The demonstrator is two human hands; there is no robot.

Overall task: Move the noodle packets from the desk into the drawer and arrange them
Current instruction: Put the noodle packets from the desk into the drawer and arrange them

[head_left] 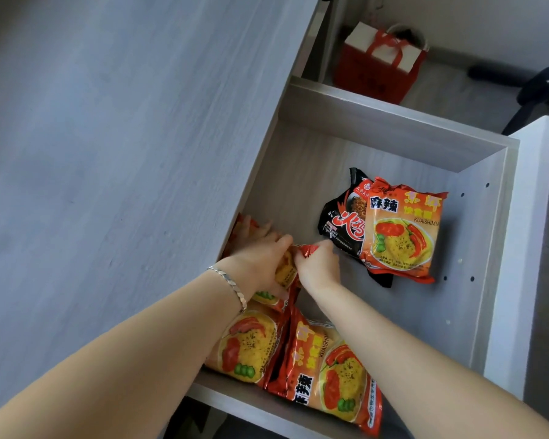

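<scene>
The open drawer (pixel 393 128) holds several noodle packets. An orange packet (pixel 403 229) lies at the far right on top of a black packet (pixel 339 223). Near the front, an orange packet (pixel 327 375) and another orange packet (pixel 248 346) lie side by side. Both hands meet at the drawer's left side, by the desk edge. My left hand (pixel 260 261) and my right hand (pixel 317 264) grip one more orange packet (pixel 305 250), which is mostly hidden under them. Another packet (pixel 244 226) peeks out behind my left hand, partly under the desk top.
The grey desk top (pixel 124 137) fills the left of the view and overhangs the drawer's left part. A red and white gift bag (pixel 381 61) stands on the floor beyond the drawer. Black chair parts (pixel 536 90) are at the far right.
</scene>
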